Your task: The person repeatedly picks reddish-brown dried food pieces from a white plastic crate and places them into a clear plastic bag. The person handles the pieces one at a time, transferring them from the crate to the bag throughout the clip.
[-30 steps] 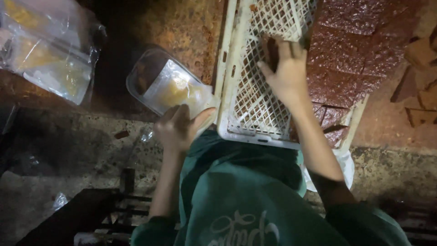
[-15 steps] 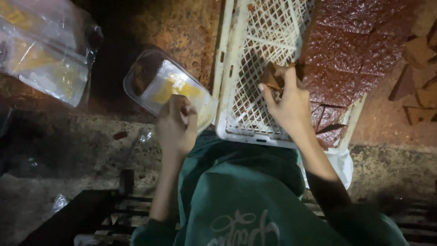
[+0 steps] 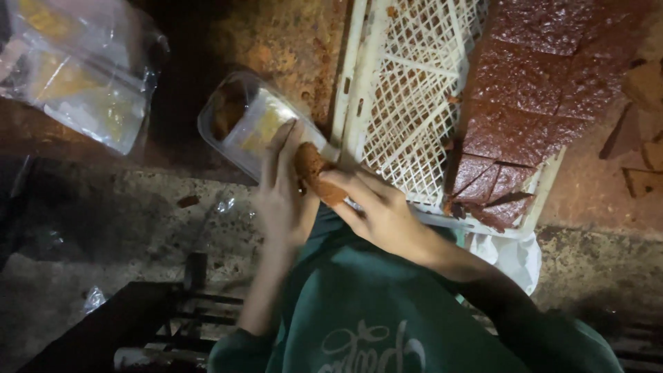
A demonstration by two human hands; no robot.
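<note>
Brown cake slice (image 3: 312, 169) pinched in my right hand (image 3: 376, 211) fingertips at clear plastic tub (image 3: 252, 124); left hand (image 3: 280, 190) steadies tub. Judged soft, sticky, crumbly: grip sides, light.

surface: rusty brown-orange table (image 3: 290, 41) – worn, mottled | landmark: white lattice crate (image 3: 407, 103) lying flat on it | left of crate: clear plastic container (image 3: 242, 124), just beside | far left of crate: clear plastic bags (image 3: 76, 83) | right of crate: brown scraps (image 3: 642, 159) – loose
</note>
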